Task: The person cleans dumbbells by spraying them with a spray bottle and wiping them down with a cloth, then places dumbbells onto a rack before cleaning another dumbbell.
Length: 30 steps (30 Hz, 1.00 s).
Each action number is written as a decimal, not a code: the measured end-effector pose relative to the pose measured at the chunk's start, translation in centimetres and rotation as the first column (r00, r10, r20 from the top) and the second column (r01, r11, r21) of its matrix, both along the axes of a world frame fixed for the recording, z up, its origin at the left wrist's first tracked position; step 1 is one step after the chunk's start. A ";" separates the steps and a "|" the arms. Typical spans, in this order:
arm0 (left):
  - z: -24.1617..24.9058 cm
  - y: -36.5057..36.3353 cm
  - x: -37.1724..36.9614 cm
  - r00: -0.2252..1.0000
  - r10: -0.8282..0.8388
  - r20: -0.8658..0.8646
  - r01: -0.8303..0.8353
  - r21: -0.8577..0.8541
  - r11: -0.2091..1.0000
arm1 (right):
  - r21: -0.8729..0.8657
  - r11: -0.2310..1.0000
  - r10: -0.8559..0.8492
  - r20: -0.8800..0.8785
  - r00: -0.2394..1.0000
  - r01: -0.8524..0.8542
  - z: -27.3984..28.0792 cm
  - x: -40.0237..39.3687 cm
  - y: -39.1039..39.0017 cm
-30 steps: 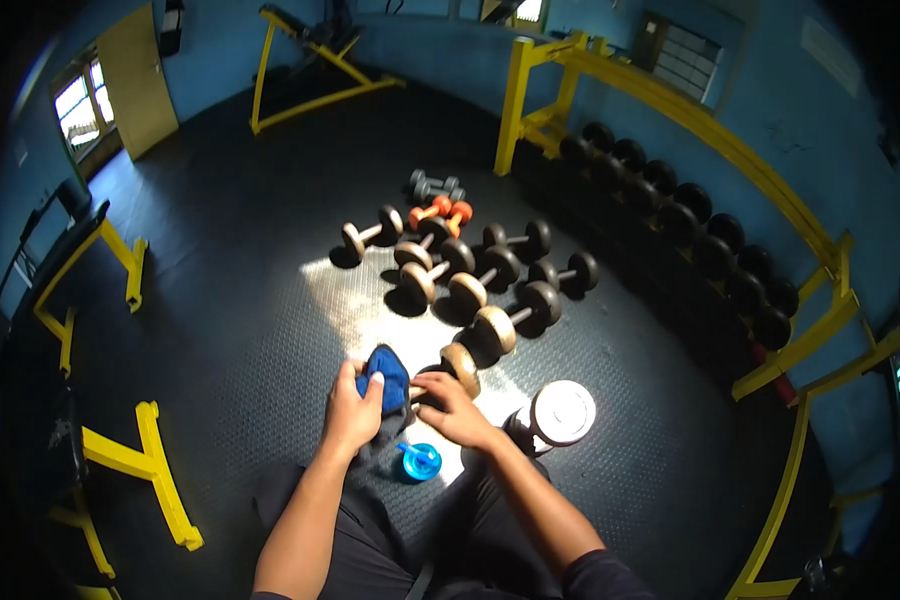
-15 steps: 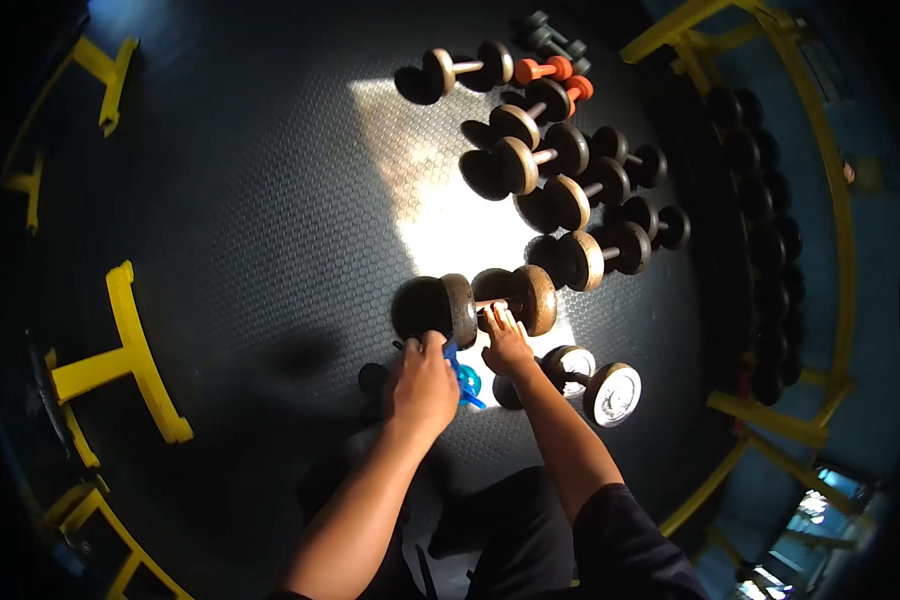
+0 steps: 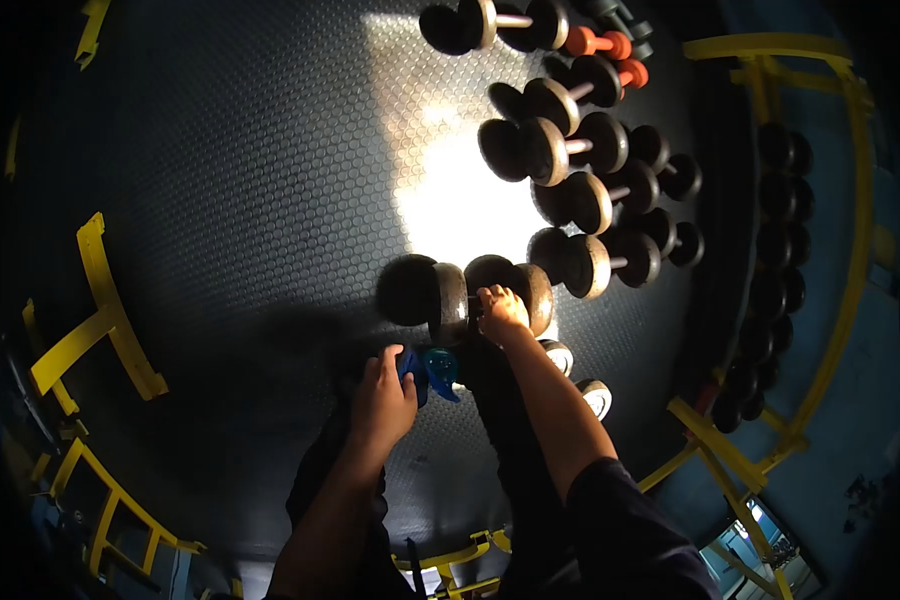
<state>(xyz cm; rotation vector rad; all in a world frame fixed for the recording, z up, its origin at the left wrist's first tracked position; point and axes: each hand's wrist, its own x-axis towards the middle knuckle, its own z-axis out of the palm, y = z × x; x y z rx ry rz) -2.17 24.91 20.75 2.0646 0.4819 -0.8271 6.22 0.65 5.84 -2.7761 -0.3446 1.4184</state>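
My right hand [image 3: 504, 316] is closed round the handle of a large worn dumbbell [image 3: 451, 304] lying on the dark floor, its knuckles between the two round heads. Most of the handle is hidden behind the fingers. Lower and to the left, my left hand [image 3: 384, 400] has its fingers curled against a blue, partly see-through bottle [image 3: 440, 368], which is tilted near the floor just in front of the big dumbbell. The exact kind of bottle is hard to make out.
Several worn dumbbells [image 3: 590, 265] lie in a row ahead and to the right, with small orange dumbbells [image 3: 598, 42] at the far end. A white-faced dumbbell [image 3: 595, 398] sits beside my right forearm. Yellow metal frames [image 3: 110, 320] stand left and right; a dumbbell rack [image 3: 770, 245] lines the right.
My right hand's fingers have gone from stretched over the handle to curled round it. My left hand and the blue bottle have moved left, away from the big dumbbell. The view has shifted.
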 end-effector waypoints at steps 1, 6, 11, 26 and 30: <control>-0.1 -0.1 0.3 0.999 0.026 0.022 -0.025 -0.013 1.000 | 0.064 0.998 -0.026 0.007 1.000 0.025 -0.9 0.7 0.1; 0.2 -2.1 1.7 0.989 0.096 -0.109 -0.095 0.015 0.995 | 0.088 0.990 0.133 -0.256 0.958 -0.113 -7.6 2.2 -0.9; -0.1 -4.0 1.3 0.975 0.157 -0.158 -0.156 0.021 0.988 | 0.050 0.995 0.093 -0.315 0.945 -0.081 -5.7 2.5 -0.1; 14.9 -11.8 -0.9 0.970 0.208 0.125 -0.189 -0.146 0.971 | 0.291 0.955 -0.050 -0.053 0.997 0.063 16.4 0.1 -8.3; 25.0 -14.9 5.2 0.971 0.095 0.219 -0.036 -0.260 0.965 | 0.328 0.930 -0.215 0.117 0.970 0.167 27.3 0.7 -11.3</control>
